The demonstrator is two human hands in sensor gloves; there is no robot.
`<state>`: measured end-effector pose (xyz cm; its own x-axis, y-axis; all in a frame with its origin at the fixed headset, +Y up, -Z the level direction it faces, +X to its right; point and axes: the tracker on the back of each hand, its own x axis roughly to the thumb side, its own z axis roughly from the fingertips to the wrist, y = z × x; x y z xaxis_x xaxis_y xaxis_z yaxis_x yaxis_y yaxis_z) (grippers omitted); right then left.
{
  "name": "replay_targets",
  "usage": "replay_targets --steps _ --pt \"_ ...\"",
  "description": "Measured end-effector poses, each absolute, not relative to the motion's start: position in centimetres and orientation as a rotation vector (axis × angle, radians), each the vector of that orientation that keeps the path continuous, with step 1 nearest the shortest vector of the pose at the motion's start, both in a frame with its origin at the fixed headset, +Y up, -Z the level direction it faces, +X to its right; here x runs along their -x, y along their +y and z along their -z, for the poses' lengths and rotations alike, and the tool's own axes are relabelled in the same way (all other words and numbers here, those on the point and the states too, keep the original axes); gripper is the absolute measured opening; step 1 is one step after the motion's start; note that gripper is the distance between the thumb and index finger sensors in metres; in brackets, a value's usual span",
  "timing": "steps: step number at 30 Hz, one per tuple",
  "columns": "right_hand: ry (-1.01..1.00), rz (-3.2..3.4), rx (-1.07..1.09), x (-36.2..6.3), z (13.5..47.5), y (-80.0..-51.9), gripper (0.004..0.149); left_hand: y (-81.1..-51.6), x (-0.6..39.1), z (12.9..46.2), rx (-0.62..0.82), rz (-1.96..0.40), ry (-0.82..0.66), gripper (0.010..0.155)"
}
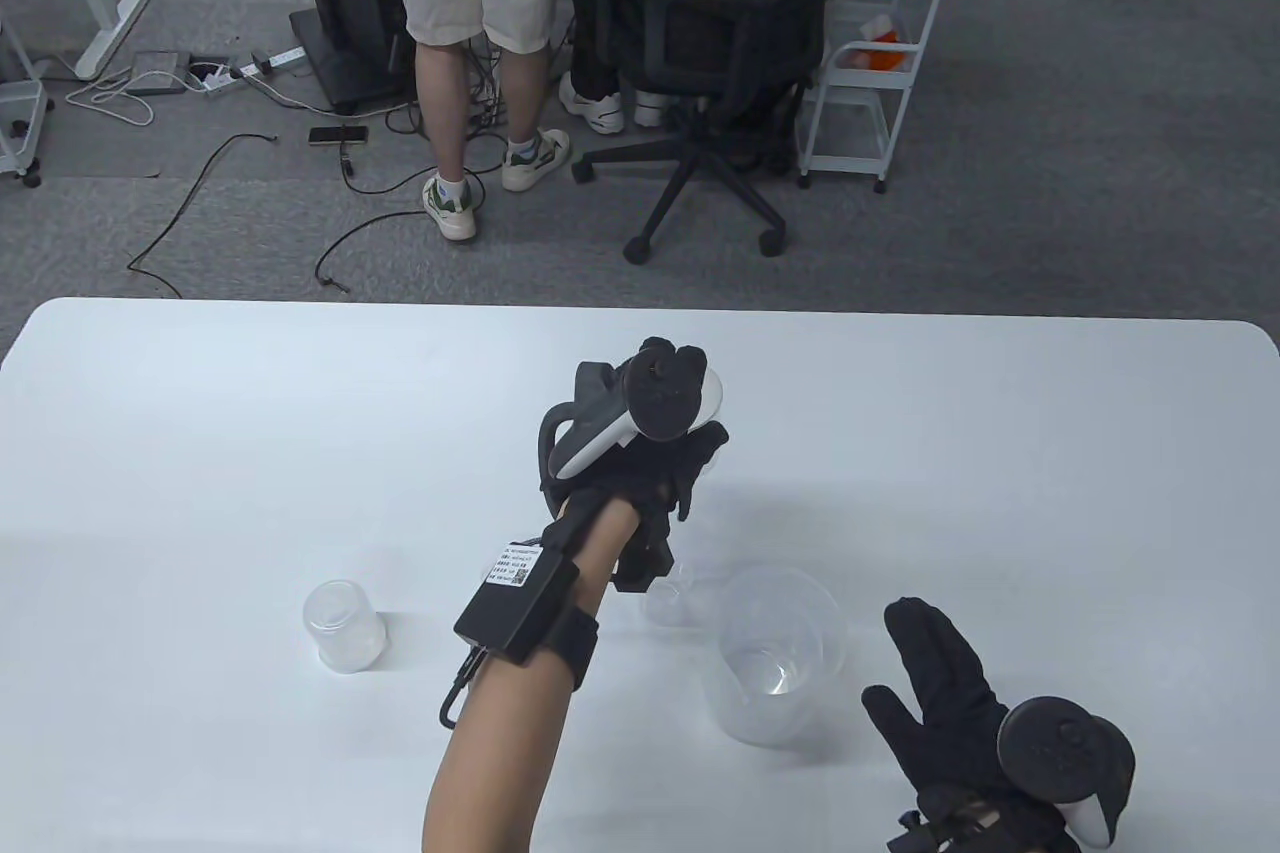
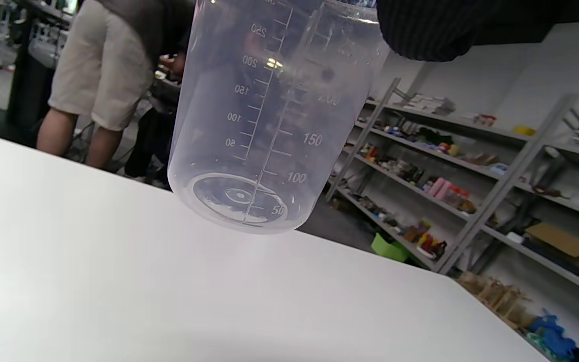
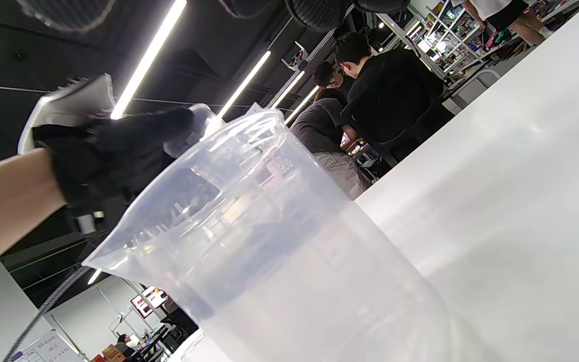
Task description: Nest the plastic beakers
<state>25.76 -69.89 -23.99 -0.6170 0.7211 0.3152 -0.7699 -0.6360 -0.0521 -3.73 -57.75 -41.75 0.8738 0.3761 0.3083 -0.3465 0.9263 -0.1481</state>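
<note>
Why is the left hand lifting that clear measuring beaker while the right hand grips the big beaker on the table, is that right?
Not quite. In the table view the right hand lies open beside the big beaker, not gripping it. The left hand does hold the measuring beaker lifted.

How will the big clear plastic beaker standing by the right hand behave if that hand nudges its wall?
The large clear plastic beaker looks thin-walled and empty, so it is probably light and would slide on the smooth white table. It is tall with an open flared rim, so a high push from the right hand might tip it; push low.
</note>
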Motion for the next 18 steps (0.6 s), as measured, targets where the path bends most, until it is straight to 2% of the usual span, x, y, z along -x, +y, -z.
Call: replay_targets --steps 9,13,18 --pt "-0.245 -2.231 -0.332 -25.9 23.9 -69.7 0.080 -54.9 0.7 35.8 0.020 -0.273 -0.534 0.076" --pt "-0.246 -2.224 -0.331 -26.0 23.9 -69.7 0.080 -55.0 -0.6 33.8 0.009 -0.253 -0.602 0.076" --pt "-0.245 -2.229 -0.331 -26.0 23.9 -69.8 0.080 -56.4 -1.7 31.4 0.023 -0.240 -0.665 0.076"
